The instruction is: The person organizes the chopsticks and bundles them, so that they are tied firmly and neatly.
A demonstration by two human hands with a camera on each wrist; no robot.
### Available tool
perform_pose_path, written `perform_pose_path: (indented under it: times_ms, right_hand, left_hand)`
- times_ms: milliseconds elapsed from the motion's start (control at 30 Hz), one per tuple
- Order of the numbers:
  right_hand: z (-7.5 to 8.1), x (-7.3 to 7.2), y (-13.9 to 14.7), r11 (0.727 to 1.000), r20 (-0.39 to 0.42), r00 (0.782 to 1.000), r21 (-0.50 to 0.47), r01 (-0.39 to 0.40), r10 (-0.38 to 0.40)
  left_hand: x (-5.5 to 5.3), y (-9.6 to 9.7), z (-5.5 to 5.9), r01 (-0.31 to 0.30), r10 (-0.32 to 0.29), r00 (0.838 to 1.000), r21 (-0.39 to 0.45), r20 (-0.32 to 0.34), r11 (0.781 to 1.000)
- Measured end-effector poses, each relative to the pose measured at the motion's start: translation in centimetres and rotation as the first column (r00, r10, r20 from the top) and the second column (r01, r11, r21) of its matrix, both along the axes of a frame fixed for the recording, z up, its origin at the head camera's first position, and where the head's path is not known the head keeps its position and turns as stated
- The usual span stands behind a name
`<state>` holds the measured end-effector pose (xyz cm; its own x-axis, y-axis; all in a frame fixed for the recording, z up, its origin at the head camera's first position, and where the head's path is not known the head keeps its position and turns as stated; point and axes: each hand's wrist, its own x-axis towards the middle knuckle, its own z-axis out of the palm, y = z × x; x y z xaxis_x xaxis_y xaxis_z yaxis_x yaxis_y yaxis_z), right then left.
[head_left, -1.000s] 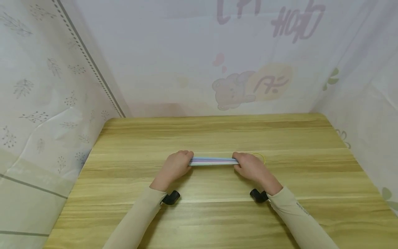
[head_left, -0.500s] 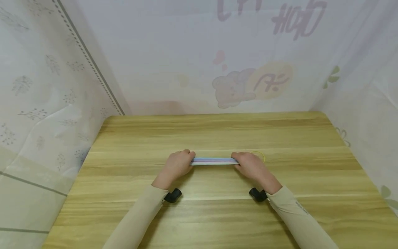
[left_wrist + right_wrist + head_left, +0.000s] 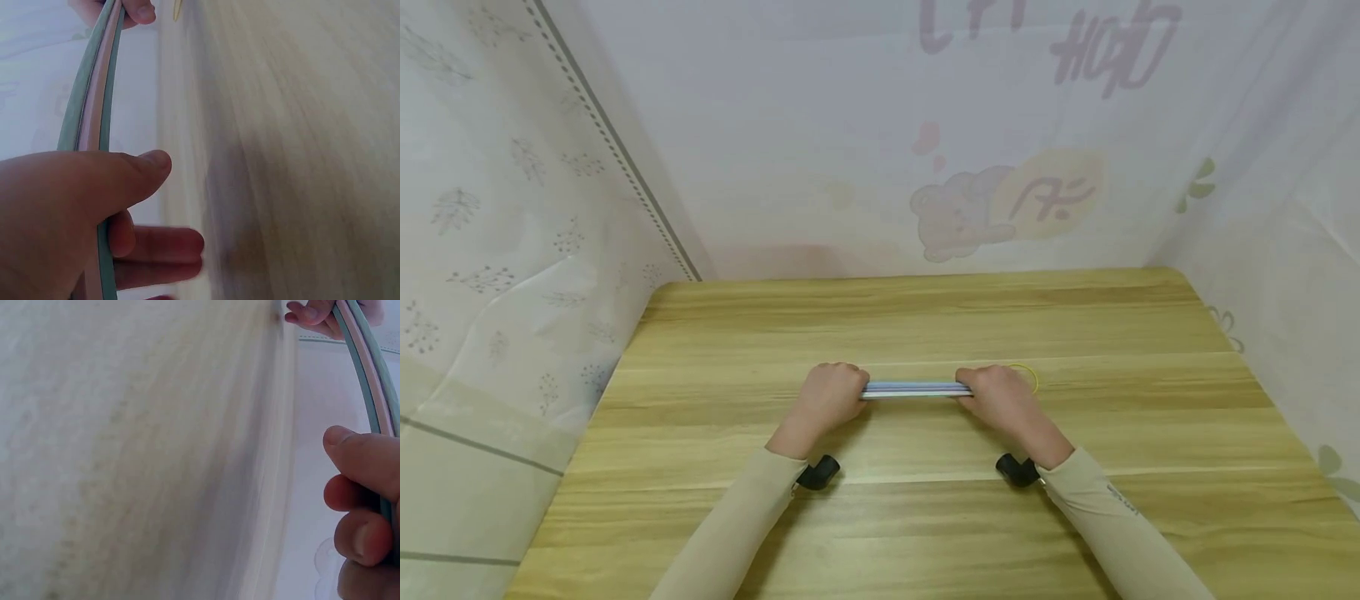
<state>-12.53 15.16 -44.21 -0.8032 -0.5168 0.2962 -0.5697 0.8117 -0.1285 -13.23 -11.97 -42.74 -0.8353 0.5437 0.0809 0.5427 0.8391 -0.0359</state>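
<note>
A bundle of long, thin pastel rods (image 3: 917,389) stretches level between my two hands above the table. Teal and pink sides of the bundle show in the left wrist view (image 3: 97,106). My left hand (image 3: 829,398) grips its left end, with the thumb across the near side and some fingers reaching out past it. At the other end my right hand (image 3: 1002,398) holds the bundle, its fingers curled around it. Both ends are hidden inside the hands. A thin yellow ring (image 3: 1036,379), perhaps a rubber band, lies on the table just behind the right hand, which partly covers it.
The wood-grain table (image 3: 910,533) has rounded far corners and ends at a printed back curtain (image 3: 820,150). Similar curtains hang at both sides. Black wrist-camera mounts (image 3: 818,472) stick out inward below each hand.
My hands have come slightly closer together along the bundle, the right one shifting a little left. The bundle looks slightly narrower than a second ago. The yellow ring stays on the table.
</note>
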Motion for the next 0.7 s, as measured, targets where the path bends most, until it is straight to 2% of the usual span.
perform_pose_path:
  times_ms: [167, 333, 433, 533, 633, 700]
  right_hand:
    - [0.0, 0.0, 0.0, 1.000, -0.057, 0.998, -0.018, 0.005, -0.006]
    - [-0.1, -0.1, -0.1, 0.998, -0.155, 0.988, -0.070, -0.007, -0.004]
    - [-0.1, -0.2, -0.2, 0.995, -0.177, 0.984, -0.095, 0.010, -0.027]
    - [-0.2, -0.2, -0.1, 0.989, -0.149, 0.984, -0.127, 0.082, -0.100]
    - [-0.2, -0.2, 0.2, 0.974, -0.076, 0.983, -0.167, 0.154, -0.168]
    - [0.2, -0.2, 0.4, 0.964, 0.011, 0.984, -0.198, 0.178, -0.180]
  left_hand:
    - [0.1, 0.1, 0.3, -0.012, 0.007, 0.997, 0.067, 0.071, 0.998]
    - [0.6, 0.4, 0.7, -0.082, 0.064, 0.983, 0.100, 0.170, 0.992]
    - [1.0, 0.6, 1.0, -0.100, 0.076, 0.976, 0.114, 0.202, 0.988]
    - [1.2, 0.7, 1.2, -0.076, 0.053, 0.982, 0.125, 0.180, 0.989]
    - [1.2, 0.7, 1.3, -0.048, 0.033, 0.991, 0.122, 0.128, 0.991]
    - [1.2, 0.6, 1.3, -0.043, 0.031, 0.994, 0.120, 0.105, 0.992]
